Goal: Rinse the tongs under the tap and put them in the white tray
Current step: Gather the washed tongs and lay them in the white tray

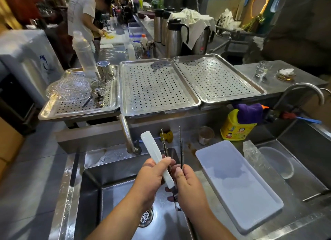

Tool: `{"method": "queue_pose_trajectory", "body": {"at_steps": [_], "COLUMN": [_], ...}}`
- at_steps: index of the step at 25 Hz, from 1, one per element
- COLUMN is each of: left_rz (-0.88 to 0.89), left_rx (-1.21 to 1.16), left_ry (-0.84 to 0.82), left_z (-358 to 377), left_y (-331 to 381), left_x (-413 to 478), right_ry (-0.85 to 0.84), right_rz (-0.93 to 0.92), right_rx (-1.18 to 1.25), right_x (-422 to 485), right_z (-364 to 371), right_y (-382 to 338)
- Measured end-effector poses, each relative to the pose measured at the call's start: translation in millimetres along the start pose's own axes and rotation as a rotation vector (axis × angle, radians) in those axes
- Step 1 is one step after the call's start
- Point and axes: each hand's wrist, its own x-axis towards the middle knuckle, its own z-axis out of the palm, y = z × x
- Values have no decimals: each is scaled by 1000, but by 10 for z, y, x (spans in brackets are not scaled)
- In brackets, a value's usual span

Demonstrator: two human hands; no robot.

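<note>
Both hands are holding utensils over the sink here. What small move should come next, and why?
Probably carry the slim metal tongs right and lay them in the empty white rectangular plastic tray. The right hand grips them over the steel sink basin, no water shows running from the curved tap, and the tray lies just to the right. The left hand holds a white plastic utensil alongside.

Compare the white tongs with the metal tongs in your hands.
The white tongs are broad, flat and opaque, held in the left hand; the metal tongs are thin with serrated tips, arms apart, held by the right hand. Both point upward over the sink, outside the white tray.
</note>
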Motion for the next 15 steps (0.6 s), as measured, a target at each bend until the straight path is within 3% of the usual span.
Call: {"method": "queue_pose_trajectory", "body": {"at_steps": [7, 15], "left_rz": [-12, 69], "left_rx": [71, -62], "left_ry": [204, 367], "left_z": [16, -70], "left_y": [74, 228], "left_x": [27, 199], "right_ry": [34, -25], "right_rz": [-343, -327], "right_rx": [-418, -488], "right_x": [-46, -125], "right_z": [-13, -77], "right_y": [52, 225]}}
